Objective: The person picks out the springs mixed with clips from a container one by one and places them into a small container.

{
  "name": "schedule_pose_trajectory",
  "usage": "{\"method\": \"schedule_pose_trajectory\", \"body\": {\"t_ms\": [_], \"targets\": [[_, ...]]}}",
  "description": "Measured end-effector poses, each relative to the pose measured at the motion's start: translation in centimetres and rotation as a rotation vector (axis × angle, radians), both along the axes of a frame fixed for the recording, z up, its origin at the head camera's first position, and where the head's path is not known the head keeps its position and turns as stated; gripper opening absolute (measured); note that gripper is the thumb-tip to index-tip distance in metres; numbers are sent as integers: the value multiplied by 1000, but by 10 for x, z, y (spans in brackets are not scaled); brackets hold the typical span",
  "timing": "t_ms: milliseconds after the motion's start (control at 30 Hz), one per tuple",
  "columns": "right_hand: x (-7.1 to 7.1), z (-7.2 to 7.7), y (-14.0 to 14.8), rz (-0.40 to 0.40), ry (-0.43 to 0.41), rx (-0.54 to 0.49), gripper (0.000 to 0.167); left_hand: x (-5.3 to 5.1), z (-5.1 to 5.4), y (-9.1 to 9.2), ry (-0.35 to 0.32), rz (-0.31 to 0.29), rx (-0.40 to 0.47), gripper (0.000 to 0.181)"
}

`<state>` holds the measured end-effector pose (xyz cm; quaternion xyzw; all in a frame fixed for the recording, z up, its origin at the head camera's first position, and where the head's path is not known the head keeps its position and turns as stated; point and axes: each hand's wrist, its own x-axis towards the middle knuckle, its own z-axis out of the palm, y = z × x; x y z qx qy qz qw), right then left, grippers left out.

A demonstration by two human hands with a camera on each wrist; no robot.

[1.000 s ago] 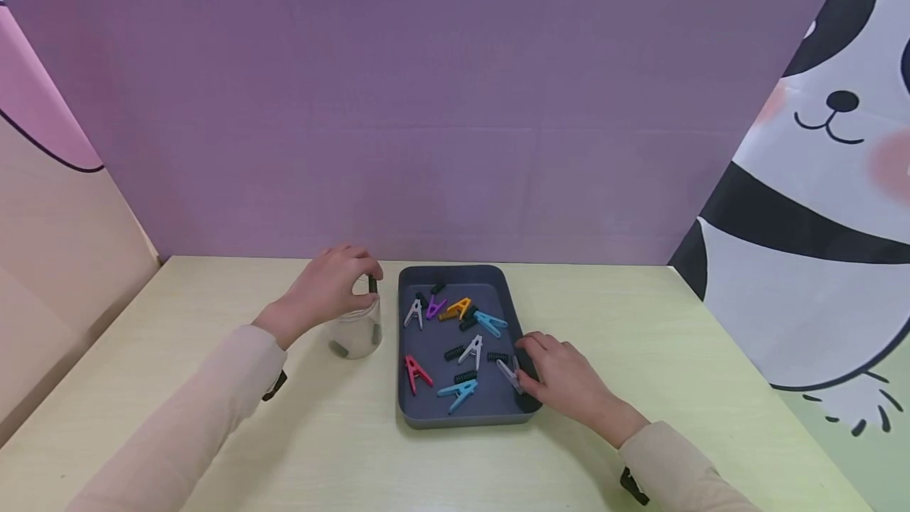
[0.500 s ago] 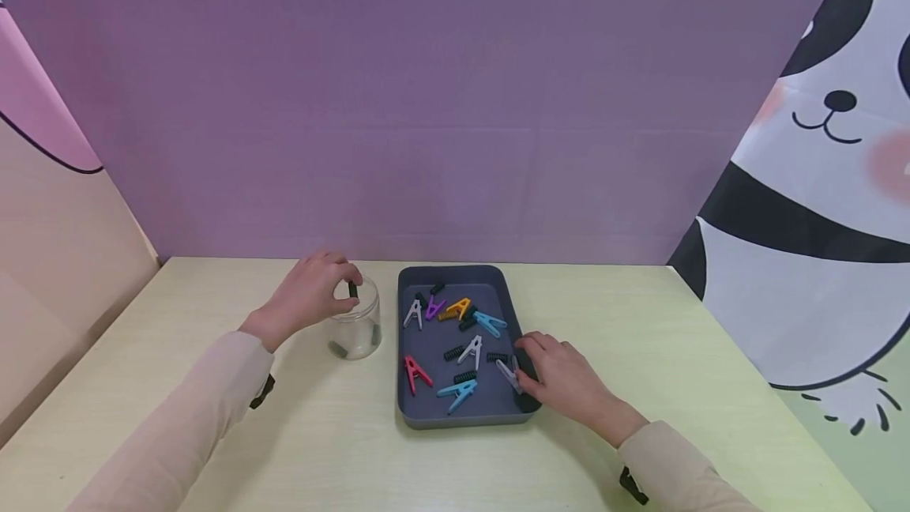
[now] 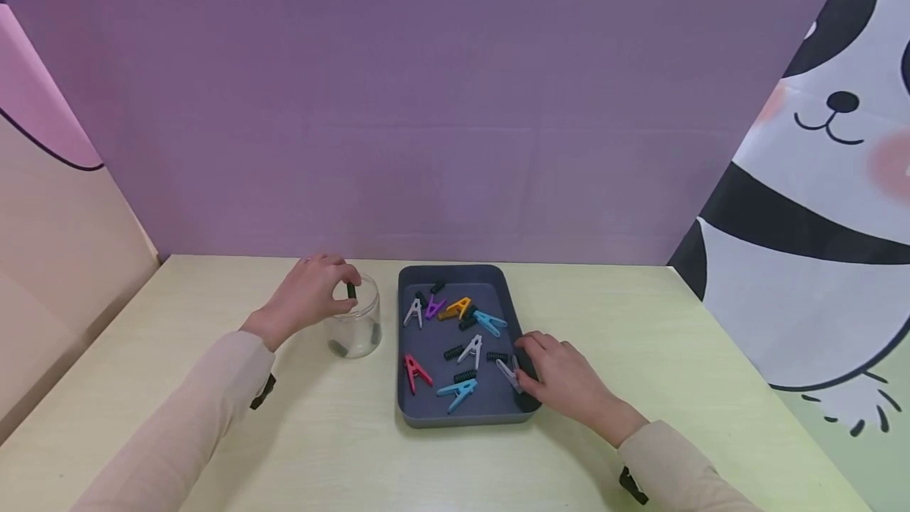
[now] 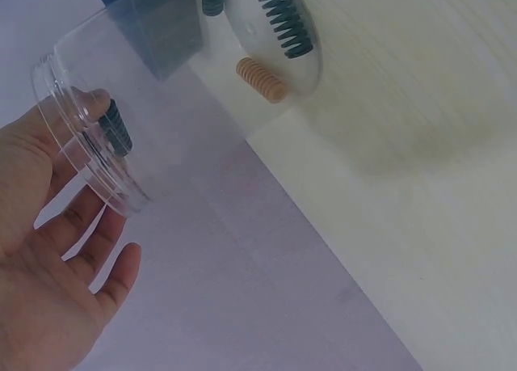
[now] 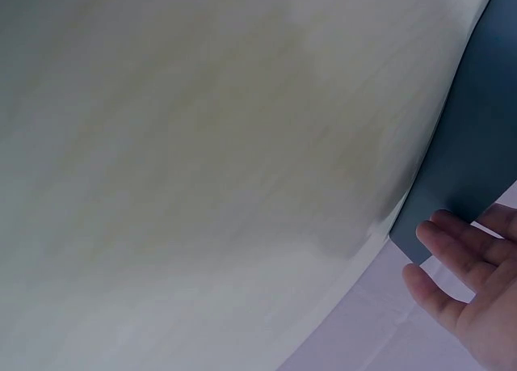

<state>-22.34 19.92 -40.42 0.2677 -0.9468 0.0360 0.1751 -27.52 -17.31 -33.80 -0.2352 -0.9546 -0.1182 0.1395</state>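
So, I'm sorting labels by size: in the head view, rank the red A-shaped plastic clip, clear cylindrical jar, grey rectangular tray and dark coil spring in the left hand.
Grey tray
Clear jar
Red clip
Dark spring: visible part smallest; left hand may hide some

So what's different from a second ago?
The left hand shifted left, bringing its pinched dark spring from the right side of the clear jar to its mouth. Nothing newly gripped or released. The right hand, tray and jar stayed put.
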Motion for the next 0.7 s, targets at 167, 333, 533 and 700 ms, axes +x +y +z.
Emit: {"method": "schedule_pose_trajectory", "body": {"t_ms": [167,333,533,700], "targets": [[0,0,0,-2,-1,-6,34,0,-1,0,4,5,-4,25],[1,0,-1,-7,-6,0,34,0,-2,0,18,0,-6,25],[0,0,-1,-5,-8,8,34,0,-2,0,33,-2,-13,24],[0,-1,0,-3,-1,9,34,1,-1,0,27,5,-21,25]]}}
